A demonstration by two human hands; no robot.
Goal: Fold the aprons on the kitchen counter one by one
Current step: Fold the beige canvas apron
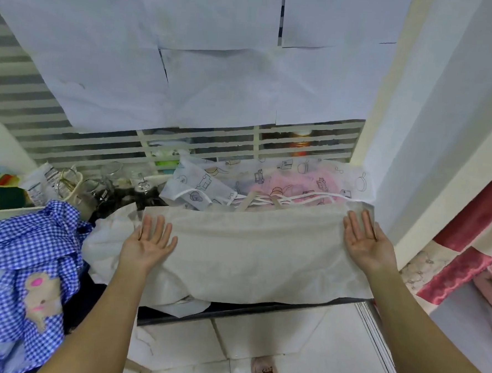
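Holding both palms up and fingers spread, you've got your left hand (pixel 149 244) under the left end of the beige cloth apron (pixel 252 250) and your right hand (pixel 365 239) under its right end. That apron lies spread across the dark kitchen counter (pixel 231 309). Left of it sits a crumpled blue gingham apron (pixel 24 259); behind it, a white cartoon-print apron (pixel 268 182).

I had one view only, from the head camera: it looked forward and steeply down from close above the desk (pixel 260 309), facing the papered window (pixel 189 53), with floor tiles (pixel 273 338) along its bottom edge.
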